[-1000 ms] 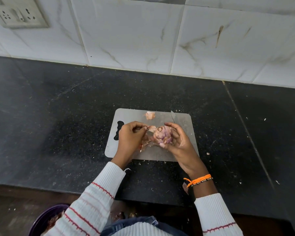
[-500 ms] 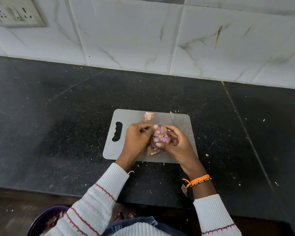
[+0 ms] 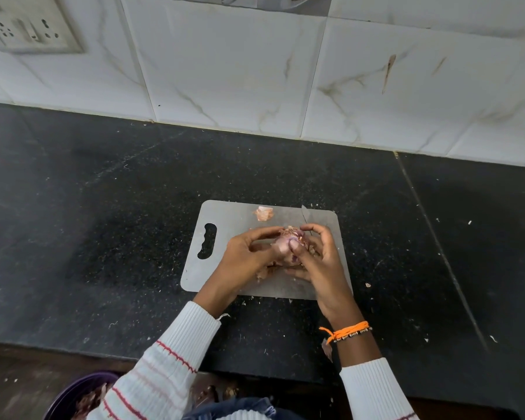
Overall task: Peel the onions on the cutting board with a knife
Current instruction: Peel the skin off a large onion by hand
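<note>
The black tabletop (image 3: pixel 103 237) spans the middle of the frame. A grey board (image 3: pixel 225 219) lies at centre, handle slot to the left. Both hands meet over the board: the left hand (image 3: pixel 243 259) and the right hand (image 3: pixel 322 262) grip one onion (image 3: pixel 287 244) between them. The knife (image 3: pixel 305 214) blade tip shows above the right hand. A peel scrap (image 3: pixel 264 213) lies near the board's upper edge.

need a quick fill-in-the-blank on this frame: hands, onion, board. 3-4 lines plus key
1. Both hands, the left hand and the right hand, hold one ____ over the cutting board.
2. The board's handle hole is on its ____ side.
3. The bracelet on the right wrist is ____.
4. A loose piece of peel lies near the board's ____ edge.

Missing words: onion; left; orange; far
</note>
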Demonstrator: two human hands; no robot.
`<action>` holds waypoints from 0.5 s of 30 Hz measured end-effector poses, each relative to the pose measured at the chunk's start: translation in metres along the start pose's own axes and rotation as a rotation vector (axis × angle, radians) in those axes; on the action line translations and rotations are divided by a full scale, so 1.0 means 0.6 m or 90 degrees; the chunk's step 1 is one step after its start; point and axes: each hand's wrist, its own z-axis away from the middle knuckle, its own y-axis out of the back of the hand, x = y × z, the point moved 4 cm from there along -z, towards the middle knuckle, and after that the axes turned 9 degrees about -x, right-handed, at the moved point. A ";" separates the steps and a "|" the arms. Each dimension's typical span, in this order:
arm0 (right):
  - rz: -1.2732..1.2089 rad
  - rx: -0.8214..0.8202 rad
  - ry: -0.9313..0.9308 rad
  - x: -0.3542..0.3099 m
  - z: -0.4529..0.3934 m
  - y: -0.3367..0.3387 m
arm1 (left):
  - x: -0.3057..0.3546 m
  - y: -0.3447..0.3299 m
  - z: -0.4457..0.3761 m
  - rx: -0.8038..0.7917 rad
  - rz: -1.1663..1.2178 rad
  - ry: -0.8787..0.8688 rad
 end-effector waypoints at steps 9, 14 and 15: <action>0.057 0.054 0.019 -0.003 -0.001 -0.006 | -0.006 -0.009 -0.003 0.029 -0.168 -0.082; 0.261 0.102 0.084 -0.018 0.001 0.006 | -0.001 -0.014 0.010 0.025 -0.114 -0.055; 0.286 0.093 0.106 -0.026 0.003 0.004 | 0.001 -0.014 0.013 0.022 -0.103 -0.055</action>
